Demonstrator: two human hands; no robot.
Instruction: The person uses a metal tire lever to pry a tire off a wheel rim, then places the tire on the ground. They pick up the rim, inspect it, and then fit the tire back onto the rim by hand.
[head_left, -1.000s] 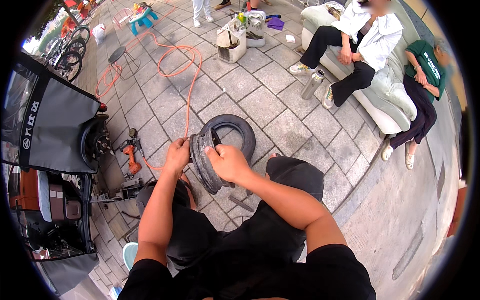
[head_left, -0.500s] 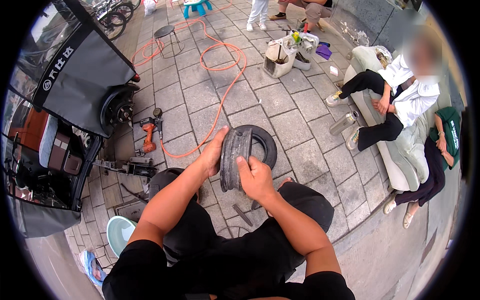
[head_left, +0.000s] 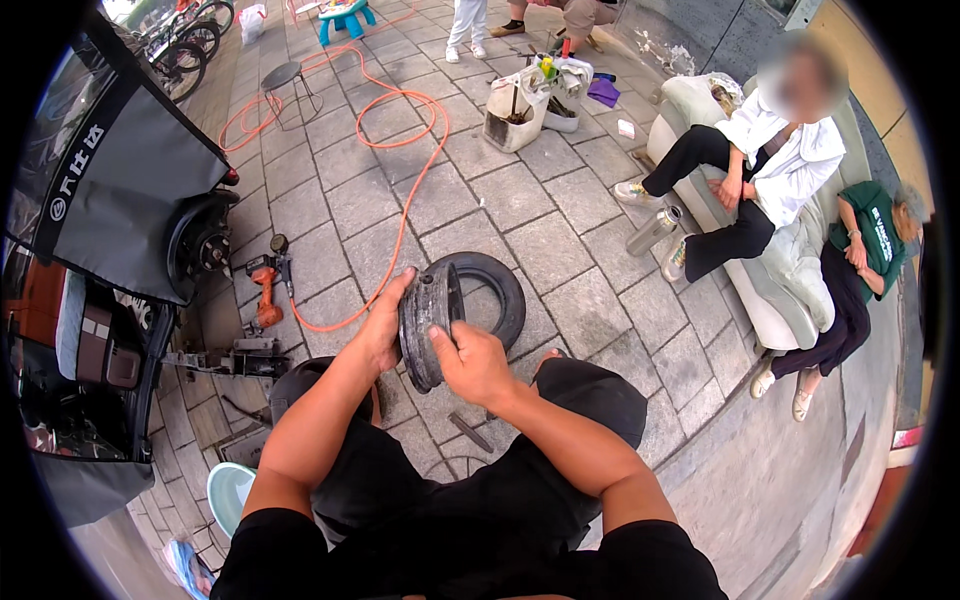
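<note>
Between my two hands I hold a worn grey metal wheel rim (head_left: 426,345), tilted on edge above my knees. My left hand (head_left: 383,325) grips its left side, with fingers partly hidden behind it. My right hand (head_left: 472,365) clasps the right edge, thumb lying across the outer face. Just beyond the rim a black tyre (head_left: 508,300) lies flat on the paving. On the ground between my feet is a short flat metal bar (head_left: 470,432).
An orange air hose (head_left: 408,215) snakes over the paving to a gauge and an orange impact wrench (head_left: 266,297) at left. A vehicle with an exposed wheel hub (head_left: 213,248) stands beside them. Two people sit on a pale sofa (head_left: 775,300) at right, near a steel flask (head_left: 655,230).
My view has shifted, so the surroundings sit further left. The wheel rim has turned slightly in my hands, showing more of its edge; both hands keep hold of it.
</note>
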